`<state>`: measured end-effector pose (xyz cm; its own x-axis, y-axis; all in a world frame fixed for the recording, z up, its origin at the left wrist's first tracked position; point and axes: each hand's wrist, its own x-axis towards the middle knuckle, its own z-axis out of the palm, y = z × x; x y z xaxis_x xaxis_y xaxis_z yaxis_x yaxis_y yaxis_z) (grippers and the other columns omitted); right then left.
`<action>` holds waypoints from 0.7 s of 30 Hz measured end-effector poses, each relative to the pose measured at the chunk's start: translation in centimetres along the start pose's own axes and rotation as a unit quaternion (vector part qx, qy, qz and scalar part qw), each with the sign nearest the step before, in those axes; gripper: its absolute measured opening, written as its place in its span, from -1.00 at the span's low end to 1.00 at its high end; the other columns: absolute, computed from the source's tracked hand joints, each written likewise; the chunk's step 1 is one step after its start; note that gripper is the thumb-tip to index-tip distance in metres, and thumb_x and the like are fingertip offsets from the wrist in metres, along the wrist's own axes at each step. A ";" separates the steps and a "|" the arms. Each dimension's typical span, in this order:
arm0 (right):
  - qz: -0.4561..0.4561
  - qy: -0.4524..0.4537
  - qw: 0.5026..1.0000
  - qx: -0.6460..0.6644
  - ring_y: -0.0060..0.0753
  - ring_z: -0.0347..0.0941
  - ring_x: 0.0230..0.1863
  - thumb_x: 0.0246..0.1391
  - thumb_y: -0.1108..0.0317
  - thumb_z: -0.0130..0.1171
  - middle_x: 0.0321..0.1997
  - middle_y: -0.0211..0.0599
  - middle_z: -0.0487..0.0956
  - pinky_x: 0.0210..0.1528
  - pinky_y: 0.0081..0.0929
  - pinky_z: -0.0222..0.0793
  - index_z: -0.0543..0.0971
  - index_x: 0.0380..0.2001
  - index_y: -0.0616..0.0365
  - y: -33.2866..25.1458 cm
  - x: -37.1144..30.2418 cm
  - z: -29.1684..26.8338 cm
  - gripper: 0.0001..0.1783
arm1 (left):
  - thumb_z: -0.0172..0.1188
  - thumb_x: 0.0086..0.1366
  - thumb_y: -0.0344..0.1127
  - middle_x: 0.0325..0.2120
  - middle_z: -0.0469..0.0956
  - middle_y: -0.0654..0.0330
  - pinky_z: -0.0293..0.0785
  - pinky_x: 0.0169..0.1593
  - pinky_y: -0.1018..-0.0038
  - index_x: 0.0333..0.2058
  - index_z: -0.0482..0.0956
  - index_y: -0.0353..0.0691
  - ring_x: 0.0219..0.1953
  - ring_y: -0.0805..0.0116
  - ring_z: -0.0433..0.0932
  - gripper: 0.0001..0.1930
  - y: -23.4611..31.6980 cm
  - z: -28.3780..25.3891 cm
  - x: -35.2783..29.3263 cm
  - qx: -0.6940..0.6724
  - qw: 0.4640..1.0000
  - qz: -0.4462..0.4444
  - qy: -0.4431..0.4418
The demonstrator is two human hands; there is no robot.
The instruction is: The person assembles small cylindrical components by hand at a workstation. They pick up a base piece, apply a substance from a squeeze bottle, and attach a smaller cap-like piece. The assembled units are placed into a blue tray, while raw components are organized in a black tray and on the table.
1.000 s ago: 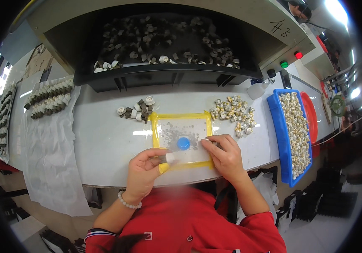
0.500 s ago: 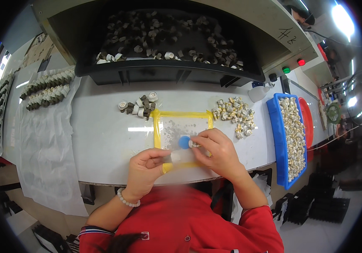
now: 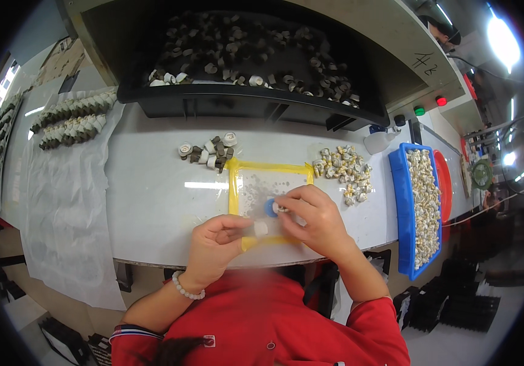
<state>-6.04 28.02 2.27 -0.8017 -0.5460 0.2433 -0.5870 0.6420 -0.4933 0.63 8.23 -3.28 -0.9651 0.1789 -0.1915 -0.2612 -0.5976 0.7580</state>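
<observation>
Over the taped square on the table, my two hands work close together. Between the thumb and fingers of my left hand is a small white cylindrical piece, slightly blurred. My right hand pinches a small white round part at its fingertips. Just beside that part shows a blue round disc, partly covered; whether it lies on the table or touches the part I cannot tell. Dark wet-looking spots mark the surface inside the yellow tape.
Grey-and-white cylindrical pieces lie beyond the tape's left corner, yellowish-white parts beyond its right. A black tray spans the back. At right stand a blue bin and a white bottle. Rowed pieces lie on a white sheet at left.
The whole view has shifted slightly, so the table's things appear a little farther right. Both hands keep nearly the same pose and grip.
</observation>
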 end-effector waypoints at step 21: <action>0.103 -0.033 0.964 0.242 -0.41 0.47 -0.25 -0.09 0.61 0.21 -0.26 -0.20 0.55 -0.23 -0.54 0.35 0.62 -0.20 0.30 -1.7 -2.1 0.3 -0.71 | 0.17 0.16 -0.64 -0.20 0.57 0.09 0.54 -0.04 0.51 -0.15 0.52 -0.44 -0.15 0.38 0.57 -0.76 0.1 -0.1 -0.2 0.022 1.000 -0.007 -0.015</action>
<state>-3.33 27.89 2.33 -0.8774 -0.4770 0.0521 -0.2815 0.4238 -0.8609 0.80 8.02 -3.22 -0.9602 0.2099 -0.1844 -0.2727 -0.5607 0.7818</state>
